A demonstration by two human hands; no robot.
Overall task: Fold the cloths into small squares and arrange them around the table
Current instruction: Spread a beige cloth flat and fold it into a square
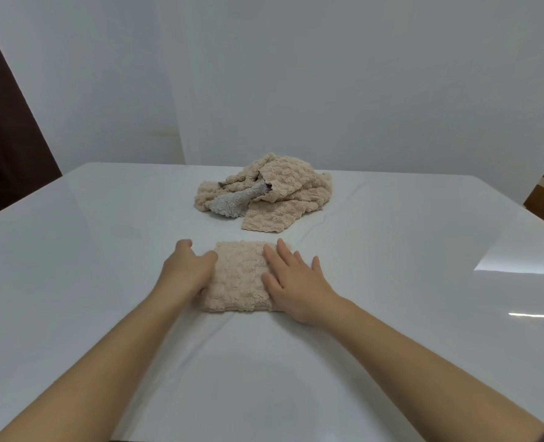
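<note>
The folded beige cloth (242, 277) is lying just in front of the unfolded cloth pile (264, 193); the left hand (186, 275) is cupping its left edge, the right hand (296, 282) is pressing flat and open, neither gripping. It is looking soft, light and springy; pinching the layered edges together is likely holding the fold best.

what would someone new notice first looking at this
Two bare hands frame a folded beige cloth near the middle of the white table: the left hand curls against its left edge, the right hand lies flat on its right side. Behind it, a rumpled pile of unfolded cloths, beige with one grey piece, sits farther back.
</note>
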